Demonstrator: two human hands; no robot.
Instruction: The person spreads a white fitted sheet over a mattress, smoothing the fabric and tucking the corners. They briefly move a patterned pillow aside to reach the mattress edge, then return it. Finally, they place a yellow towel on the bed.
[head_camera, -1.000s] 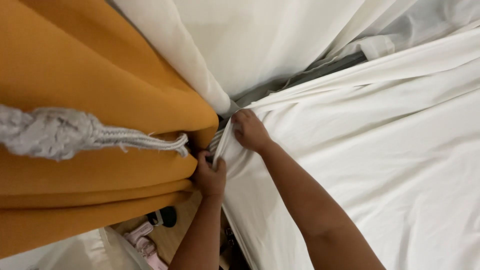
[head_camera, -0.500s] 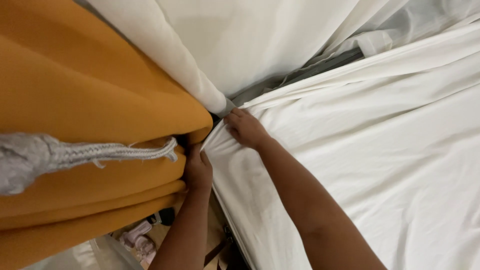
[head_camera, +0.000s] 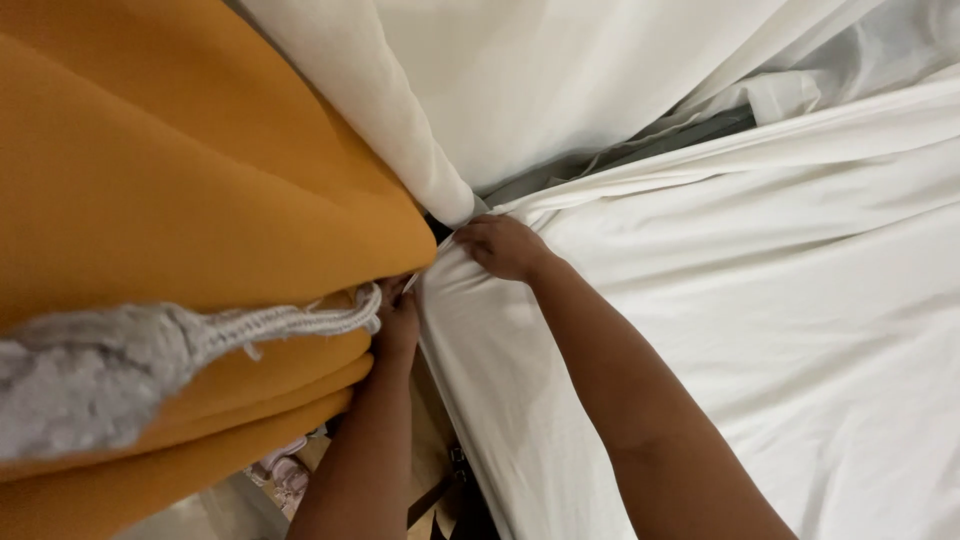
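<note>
At nine o'clock a thick grey tassel (head_camera: 75, 375) hangs blurred close to the camera, and its twisted grey cord (head_camera: 290, 322) runs toward the centre. Behind it, filling the left half from eleven o'clock down to seven, a mustard-orange curtain (head_camera: 180, 170) falls in heavy folds. At seven o'clock, below the curtain's hem, a strip of floor (head_camera: 215, 505) shows with some small pinkish things (head_camera: 283, 472) lying on it, too blurred to tell apart.

Near the centre, the left hand (head_camera: 400, 318) reaches up from six o'clock and presses in where the curtain's folds meet the corner of the white sheet (head_camera: 760, 330). Its fingers (head_camera: 392, 291) are tucked between the two cloths beside the end of the cord; whether they grip anything cannot be told. Just to the right, toward one o'clock of that hand, the right hand (head_camera: 505, 247) lies knuckles-up on the sheet's corner, fingers (head_camera: 470, 240) curled closed, pinching the sheet's edge.

At twelve o'clock a white curtain (head_camera: 500, 90) hangs down and narrows to a point just above the right hand. Between it and the sheet a grey band (head_camera: 660, 145) of bed edge shows at one o'clock. The sheet spreads over the bed across the whole right half, from two o'clock to five, lightly creased. No packages, labels or signs show.
</note>
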